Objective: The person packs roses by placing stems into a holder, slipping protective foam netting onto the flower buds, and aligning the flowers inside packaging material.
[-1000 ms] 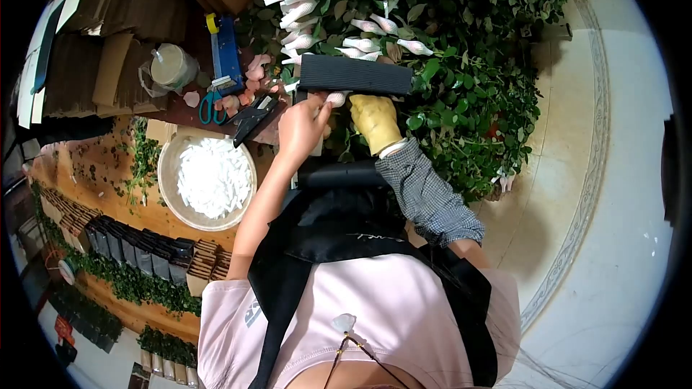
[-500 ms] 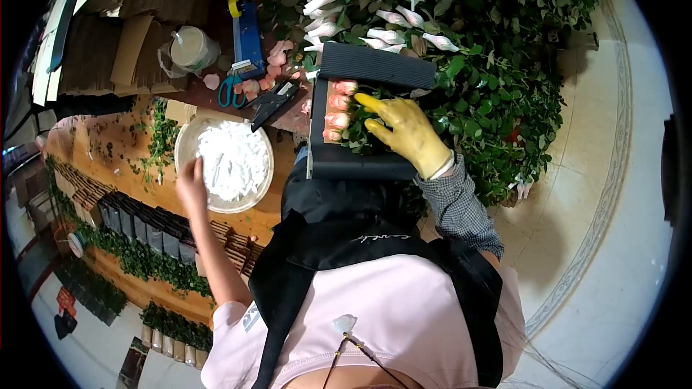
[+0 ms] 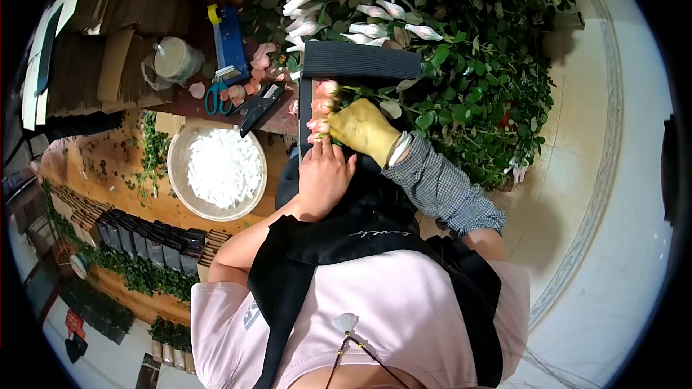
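Observation:
A short row of pink roses [image 3: 326,88] lies along the left part of a black ridged stand [image 3: 360,61], their leafy stems pointing right. My right hand [image 3: 365,131], in a yellow rubber glove, is closed over the stems by the lower roses, its fingertips against a rose head [image 3: 317,125]. What its curled fingers grip underneath is partly hidden. My left hand [image 3: 323,181], bare, reaches up from below. Its fingers are stretched out with the thumb apart, and the tips touch the lowest rose.
A round tub [image 3: 176,186] of small white pieces stands at left. Teal scissors [image 3: 211,99], a black stapler-like tool [image 3: 261,106], a blue tape dispenser [image 3: 229,39] and a lidded cup [image 3: 175,60] lie beyond. Leafy stems [image 3: 483,79] and white-netted buds [image 3: 301,0] pile up behind and right.
My left hand has moved from the tub of white pieces over to the roses. My right hand has shifted left and down, its pointing fingers now curled in by the lower roses.

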A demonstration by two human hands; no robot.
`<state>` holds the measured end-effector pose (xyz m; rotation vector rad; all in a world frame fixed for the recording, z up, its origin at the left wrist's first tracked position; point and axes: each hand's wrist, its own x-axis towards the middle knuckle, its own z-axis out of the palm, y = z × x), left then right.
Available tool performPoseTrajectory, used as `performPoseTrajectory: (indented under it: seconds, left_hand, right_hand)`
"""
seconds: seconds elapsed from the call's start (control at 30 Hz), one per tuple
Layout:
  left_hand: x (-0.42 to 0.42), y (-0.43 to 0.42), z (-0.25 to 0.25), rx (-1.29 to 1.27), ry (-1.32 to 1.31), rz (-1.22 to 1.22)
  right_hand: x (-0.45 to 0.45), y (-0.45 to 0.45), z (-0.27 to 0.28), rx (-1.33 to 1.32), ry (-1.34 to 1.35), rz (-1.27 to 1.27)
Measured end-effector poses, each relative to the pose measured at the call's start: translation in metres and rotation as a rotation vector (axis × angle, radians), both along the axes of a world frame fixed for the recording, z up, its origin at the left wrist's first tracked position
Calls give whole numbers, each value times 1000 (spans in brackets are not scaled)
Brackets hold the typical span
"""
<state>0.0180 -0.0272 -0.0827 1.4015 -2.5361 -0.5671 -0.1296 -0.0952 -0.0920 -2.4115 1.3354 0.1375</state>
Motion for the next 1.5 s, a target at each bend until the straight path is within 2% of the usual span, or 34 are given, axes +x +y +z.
performPoseTrajectory:
  seconds: [0.07,0.1,0.13,0.23,0.3,0.33,0.37,0.43,0.47,0.5,0.63,0.77,0.8,0.87,0.9,0.97,1.03,1.07,1.1,1.2,1.23,1.33,1.4,1.47,1.5]
  left_hand:
    - [-6,-1,9,222,-21,54]
    - [-8,-3,9,227,-23,42]
    - [-9,-3,10,148,-9,39]
    - [-8,-1,4,43,25,44]
    - [-9,-1,1,60,15,58]
    - [-9,-2,1,61,3,59]
    - [-9,-3,0,63,4,63]
    - [-9,-2,0,-20,27,84]
    - [-9,-3,1,-20,29,80]
    - [-10,-5,2,-16,34,90]
    - [-8,-8,3,16,56,113]
    - [-15,-25,16,183,-113,57]
    - [-15,-26,13,182,-113,56]
    - [-16,-24,2,3,-28,64]
    - [-15,-24,-2,3,-28,64]
    - [-12,-24,-6,18,6,48]
    - [-12,-25,-2,19,12,64]
    - [-12,-24,0,17,22,64]
    - [-13,-23,-1,40,19,70]
    - [-11,-24,1,91,72,78]
    - [-12,-24,-1,86,77,82]
    - [-12,-24,-4,77,87,95]
    - [-8,-27,-5,102,106,91]
    - [4,-36,-4,216,195,95]
    - [15,-47,1,363,219,100]
  right_hand:
    - [-4,0,4,24,38,-38]
    - [-4,1,4,24,97,-33]
    - [-4,4,0,-50,-4,-76]
    - [-7,6,-7,13,23,-84]
    - [-20,6,-7,90,-121,-173]
    - [-26,6,-6,141,-232,-341]
    - [-28,4,4,35,-298,-414]
    - [-29,-1,-2,-109,-229,-502]
    - [-25,-6,7,43,-177,-484]
    - [-23,-2,-15,-25,-244,-401]
    - [-12,-5,-13,-1,14,-214]
    - [-11,-3,-11,42,26,-243]
    - [-10,-4,-10,61,31,-263]
    - [-15,-1,-14,-6,-45,-267]
    - [-18,1,-14,-70,-121,-268]
    - [-18,1,-4,-34,-175,-311]
    - [-14,1,11,-136,59,-515]
    - [-13,-3,9,-66,91,-543]
    - [-15,-5,3,-65,91,-545]
    - [-21,-11,-12,-156,-129,-415]
    - [-26,-10,-11,-79,-214,-401]
    - [-27,-8,-17,-31,-145,-390]
    - [-25,-5,-18,-92,-134,-397]
    - [-22,-2,-18,-89,-116,-402]
    - [-22,-2,-18,-90,-97,-411]
